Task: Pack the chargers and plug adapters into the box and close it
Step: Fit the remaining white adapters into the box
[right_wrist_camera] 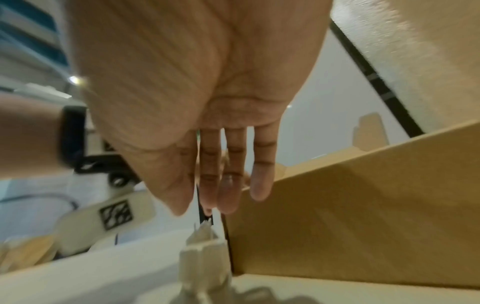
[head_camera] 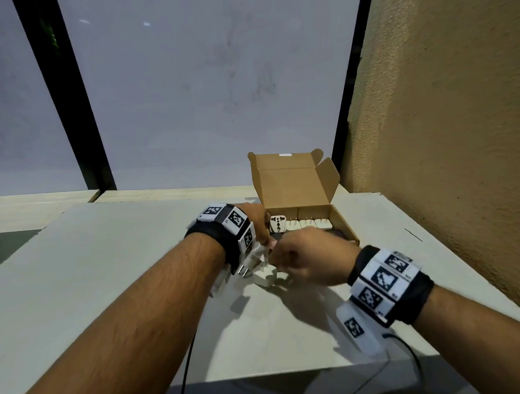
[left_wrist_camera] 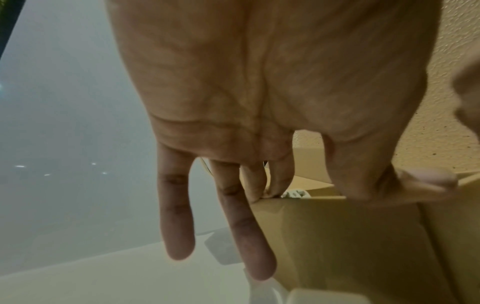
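Both hands, the left hand (head_camera: 258, 223) open and steadying the box (head_camera: 340, 220), the right hand (head_camera: 306, 255) reaching straight-fingered, met over a white charger (head_camera: 266, 277) left on the desk (head_camera: 122, 260), probably the next item to pack.

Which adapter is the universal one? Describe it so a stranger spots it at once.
Find the open cardboard box beside the tan wall. A row of white plugs sits inside it. The universal adapter is at the row's left end, the only one showing a face of socket holes.
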A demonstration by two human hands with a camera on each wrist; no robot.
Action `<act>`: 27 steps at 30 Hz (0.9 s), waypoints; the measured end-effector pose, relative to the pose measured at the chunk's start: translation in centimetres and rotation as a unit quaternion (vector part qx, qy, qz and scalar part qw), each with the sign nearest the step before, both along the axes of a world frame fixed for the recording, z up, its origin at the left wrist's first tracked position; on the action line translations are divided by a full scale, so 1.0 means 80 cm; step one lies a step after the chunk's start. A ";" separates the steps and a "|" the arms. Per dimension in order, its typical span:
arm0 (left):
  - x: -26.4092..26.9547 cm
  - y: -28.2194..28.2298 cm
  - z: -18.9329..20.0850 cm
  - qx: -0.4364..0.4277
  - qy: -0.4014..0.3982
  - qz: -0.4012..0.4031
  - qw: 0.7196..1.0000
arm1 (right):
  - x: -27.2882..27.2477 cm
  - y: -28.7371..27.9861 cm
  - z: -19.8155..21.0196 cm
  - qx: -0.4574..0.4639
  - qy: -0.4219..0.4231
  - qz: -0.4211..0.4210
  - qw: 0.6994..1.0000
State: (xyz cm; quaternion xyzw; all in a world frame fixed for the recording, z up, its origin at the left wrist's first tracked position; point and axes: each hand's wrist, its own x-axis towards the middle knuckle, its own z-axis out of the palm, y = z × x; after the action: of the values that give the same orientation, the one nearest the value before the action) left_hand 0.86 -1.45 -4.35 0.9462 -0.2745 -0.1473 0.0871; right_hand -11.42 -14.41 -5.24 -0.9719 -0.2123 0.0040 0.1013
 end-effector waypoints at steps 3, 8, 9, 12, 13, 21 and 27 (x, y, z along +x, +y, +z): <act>-0.001 -0.002 0.002 0.017 -0.007 0.007 1.000 | -0.008 0.011 -0.013 -0.072 0.030 0.034 0.996; -0.007 -0.004 0.000 0.022 -0.010 0.013 1.000 | -0.001 0.020 -0.026 -0.094 0.059 0.054 0.992; -0.006 -0.005 -0.001 0.024 -0.012 0.015 1.000 | -0.001 0.020 -0.027 -0.094 0.062 0.057 0.992; -0.008 -0.007 0.001 0.036 -0.018 0.015 0.999 | -0.001 0.020 -0.026 -0.112 0.062 0.053 0.990; -0.009 -0.007 0.001 0.039 -0.019 0.013 0.999 | -0.001 0.019 -0.025 -0.123 0.070 0.047 0.989; -0.012 -0.005 0.003 0.031 -0.013 0.012 0.999 | 0.012 -0.022 0.040 0.055 0.056 -0.040 0.996; -0.015 -0.005 0.001 0.025 -0.016 0.011 0.999 | 0.078 -0.064 0.057 -0.003 -0.003 -0.166 0.986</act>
State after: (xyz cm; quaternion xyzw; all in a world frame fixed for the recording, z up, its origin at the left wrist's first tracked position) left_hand -0.36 -1.87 -4.27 0.9533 -0.2619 -0.1375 0.0607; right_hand -5.20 -19.55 -0.68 -0.9940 -0.0480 -0.0157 0.0972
